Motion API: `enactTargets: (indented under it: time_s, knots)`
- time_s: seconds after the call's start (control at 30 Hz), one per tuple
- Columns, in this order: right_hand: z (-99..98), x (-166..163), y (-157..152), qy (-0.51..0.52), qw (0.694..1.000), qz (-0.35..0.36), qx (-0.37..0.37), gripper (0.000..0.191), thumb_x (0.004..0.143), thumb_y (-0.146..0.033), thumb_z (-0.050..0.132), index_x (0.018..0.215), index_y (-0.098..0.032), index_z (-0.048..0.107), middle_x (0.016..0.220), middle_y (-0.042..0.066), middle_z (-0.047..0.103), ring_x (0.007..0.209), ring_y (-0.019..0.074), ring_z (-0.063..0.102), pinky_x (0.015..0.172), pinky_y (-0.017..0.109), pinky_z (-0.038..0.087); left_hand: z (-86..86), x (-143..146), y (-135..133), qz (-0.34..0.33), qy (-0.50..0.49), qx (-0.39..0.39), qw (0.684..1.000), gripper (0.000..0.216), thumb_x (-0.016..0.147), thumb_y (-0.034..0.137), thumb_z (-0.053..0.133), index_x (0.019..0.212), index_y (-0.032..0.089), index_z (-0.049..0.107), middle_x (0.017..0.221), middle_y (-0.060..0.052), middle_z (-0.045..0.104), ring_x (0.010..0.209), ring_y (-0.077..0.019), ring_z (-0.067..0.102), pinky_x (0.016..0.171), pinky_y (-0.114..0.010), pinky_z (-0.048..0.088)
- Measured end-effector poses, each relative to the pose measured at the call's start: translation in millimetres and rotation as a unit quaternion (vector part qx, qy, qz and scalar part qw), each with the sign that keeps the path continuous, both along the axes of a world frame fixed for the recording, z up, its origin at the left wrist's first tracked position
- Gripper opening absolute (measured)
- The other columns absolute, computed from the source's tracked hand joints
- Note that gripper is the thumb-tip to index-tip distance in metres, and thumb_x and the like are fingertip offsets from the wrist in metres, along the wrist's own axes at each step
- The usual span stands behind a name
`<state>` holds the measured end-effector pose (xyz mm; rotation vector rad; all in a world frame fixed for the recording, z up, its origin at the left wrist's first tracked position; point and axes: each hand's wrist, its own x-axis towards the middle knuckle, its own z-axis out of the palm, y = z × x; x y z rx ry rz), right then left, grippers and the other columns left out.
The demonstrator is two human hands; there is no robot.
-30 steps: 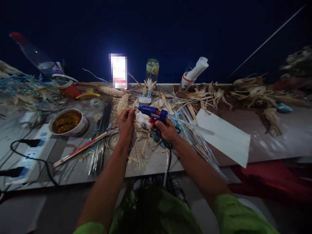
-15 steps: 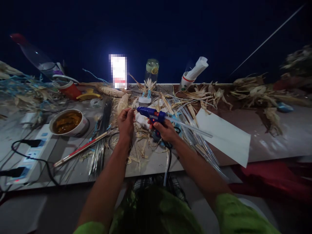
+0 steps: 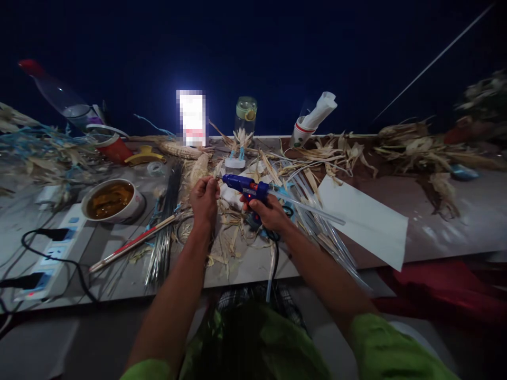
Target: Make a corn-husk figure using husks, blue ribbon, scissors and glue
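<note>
In my right hand (image 3: 269,211) is a blue hot glue gun (image 3: 243,186), a small red light glowing on its side. A long clear glue stick (image 3: 312,207) juts from its back end, and the nozzle points left. My left hand (image 3: 205,196) is pinched closed right at the nozzle tip; whatever lies between its fingers is too small to make out. Dry corn husk scraps (image 3: 229,243) lie on the table under both hands. Just behind the gun stands a small husk figure (image 3: 241,145) tied with blue string on a white base.
At the left are a bowl of brown liquid (image 3: 113,200), a power strip (image 3: 59,253) with black plugs and a bundle of metal wires (image 3: 162,248). Clear glue sticks (image 3: 317,221) and a white sheet (image 3: 364,221) lie to the right. A bottle (image 3: 246,116) and a paper cup (image 3: 303,132) stand behind.
</note>
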<state>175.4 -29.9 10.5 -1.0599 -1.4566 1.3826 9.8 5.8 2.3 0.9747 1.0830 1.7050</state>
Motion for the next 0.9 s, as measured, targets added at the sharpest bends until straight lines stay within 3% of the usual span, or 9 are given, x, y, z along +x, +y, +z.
enactTargets:
  time_s: [0.23,0.6,0.9]
  knots:
    - [1.3,-0.2,-0.3,0.007,1.0,-0.014,-0.003,0.043,0.071,-0.059,0.053,0.073,-0.017,0.063,0.085,0.004,0.064,0.06,0.0087,0.051,0.052,0.023,0.039,0.4,0.5,0.1,0.008,0.003,-0.005,1.0,0.023,0.07,0.039,0.063,0.073,0.018,0.055,0.053,0.005,0.048,0.044,-0.0052,0.037,0.045,-0.021,0.028]
    - [3.5,1.3,3.7,0.002,0.999,-0.029,0.019,0.042,0.073,-0.058,0.052,0.072,-0.018,0.063,0.092,0.004,0.065,0.069,0.0112,0.056,0.063,0.025,0.044,-2.5,1.3,1.4,-0.012,-0.02,0.0,1.0,0.023,0.069,0.037,0.065,0.074,0.017,0.056,0.053,0.005,0.05,0.043,-0.0046,0.038,0.044,-0.019,0.028]
    - [1.7,2.1,-1.3,0.018,1.0,-0.003,-0.005,0.04,0.071,-0.057,0.055,0.07,-0.018,0.064,0.087,0.004,0.065,0.061,0.0095,0.054,0.056,0.024,0.042,1.0,0.1,-1.1,-0.01,-0.021,0.001,1.0,0.02,0.071,0.034,0.063,0.075,0.017,0.056,0.054,0.005,0.051,0.043,-0.0046,0.038,0.044,-0.02,0.026]
